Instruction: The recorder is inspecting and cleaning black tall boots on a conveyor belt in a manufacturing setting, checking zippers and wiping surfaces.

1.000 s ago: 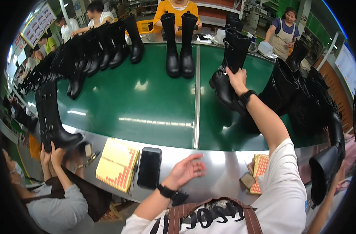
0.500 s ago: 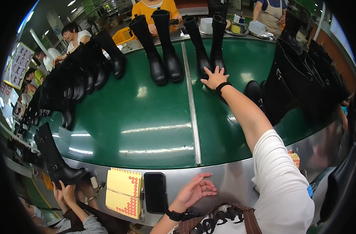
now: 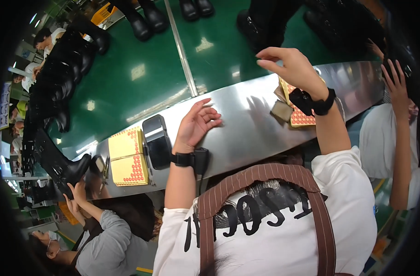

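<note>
Boot row (image 3: 53,80): black boots crowded along the left side of the green surface (image 3: 122,99), toes turned inward.
Held boot (image 3: 74,170): black, tilted at the left end; a co-worker's hands (image 3: 76,192) touch its foot.
Yellow pad (image 3: 122,161): flat on the steel border, with red round labels in rows; their print is too small to read.
Phone (image 3: 156,142): black, lying just beside the pad.
Middle boots (image 3: 148,22): a black pair, cut off by the upper edge.
Left grip (image 3: 198,124): fingers half curled and parted, palm showing, nothing in it; it is over the steel, right of the phone.
Shirt (image 3: 269,246): white, worn by the person, with large black lettering across the chest, partly behind brown striped straps.
Near boots (image 3: 253,28): black, on the green beyond the right grip, apart from it, tops out of view.
Right grip (image 3: 295,66): fingers stretched leftward, thumb set apart, seemingly holding nothing, though the palm is mostly hidden.
Right sheets (image 3: 303,119): yellow with red round labels, partly covered by the right wrist; a brown block (image 3: 281,110) lies against them.
Neighbour's hand (image 3: 395,83): raised at far right, fingers spread.
</note>
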Action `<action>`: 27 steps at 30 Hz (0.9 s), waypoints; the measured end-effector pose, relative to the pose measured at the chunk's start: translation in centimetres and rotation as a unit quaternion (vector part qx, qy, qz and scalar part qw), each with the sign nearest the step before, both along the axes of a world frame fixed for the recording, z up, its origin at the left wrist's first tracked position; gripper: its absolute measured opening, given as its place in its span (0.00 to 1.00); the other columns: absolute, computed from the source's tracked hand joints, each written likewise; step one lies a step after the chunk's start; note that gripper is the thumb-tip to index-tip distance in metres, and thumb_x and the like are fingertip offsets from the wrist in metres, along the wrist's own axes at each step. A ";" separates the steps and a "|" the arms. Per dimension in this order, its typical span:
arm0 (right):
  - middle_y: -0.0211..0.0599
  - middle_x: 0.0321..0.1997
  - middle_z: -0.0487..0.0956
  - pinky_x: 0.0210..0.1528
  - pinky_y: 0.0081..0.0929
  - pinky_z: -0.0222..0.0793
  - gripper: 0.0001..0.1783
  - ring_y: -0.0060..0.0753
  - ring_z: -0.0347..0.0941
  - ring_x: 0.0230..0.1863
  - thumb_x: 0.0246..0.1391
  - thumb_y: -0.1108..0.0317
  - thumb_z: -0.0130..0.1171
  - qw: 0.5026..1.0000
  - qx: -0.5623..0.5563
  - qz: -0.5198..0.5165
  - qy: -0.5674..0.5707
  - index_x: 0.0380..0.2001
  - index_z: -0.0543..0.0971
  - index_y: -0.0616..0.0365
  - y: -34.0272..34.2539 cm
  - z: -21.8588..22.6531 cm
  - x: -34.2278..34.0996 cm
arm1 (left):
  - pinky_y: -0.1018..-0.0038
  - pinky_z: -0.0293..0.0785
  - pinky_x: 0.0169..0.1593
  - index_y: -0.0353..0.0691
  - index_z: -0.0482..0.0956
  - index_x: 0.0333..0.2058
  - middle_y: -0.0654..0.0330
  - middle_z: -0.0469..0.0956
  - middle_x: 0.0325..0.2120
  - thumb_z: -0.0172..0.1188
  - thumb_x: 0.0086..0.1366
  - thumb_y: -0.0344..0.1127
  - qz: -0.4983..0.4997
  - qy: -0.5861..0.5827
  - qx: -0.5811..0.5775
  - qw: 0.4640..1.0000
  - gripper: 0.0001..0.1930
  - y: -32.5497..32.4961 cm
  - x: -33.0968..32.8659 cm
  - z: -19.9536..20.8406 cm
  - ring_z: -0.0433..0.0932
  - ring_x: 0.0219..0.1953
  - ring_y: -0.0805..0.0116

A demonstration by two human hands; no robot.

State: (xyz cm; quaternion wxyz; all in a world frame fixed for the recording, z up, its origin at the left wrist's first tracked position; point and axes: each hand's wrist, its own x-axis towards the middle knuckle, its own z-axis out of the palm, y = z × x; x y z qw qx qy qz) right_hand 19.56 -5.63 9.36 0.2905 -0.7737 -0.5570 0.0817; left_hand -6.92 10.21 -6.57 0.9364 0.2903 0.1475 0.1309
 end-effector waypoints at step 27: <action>0.42 0.31 0.84 0.38 0.26 0.75 0.12 0.34 0.82 0.35 0.54 0.64 0.62 0.981 0.075 -0.137 0.113 0.36 0.82 0.62 -15.5 -7.9 1.0 | 0.63 0.74 0.44 0.40 0.72 0.44 0.53 0.75 0.40 0.72 0.47 0.46 -0.002 0.216 0.782 0.585 0.28 -14.4 11.9 5.7 0.75 0.42 0.54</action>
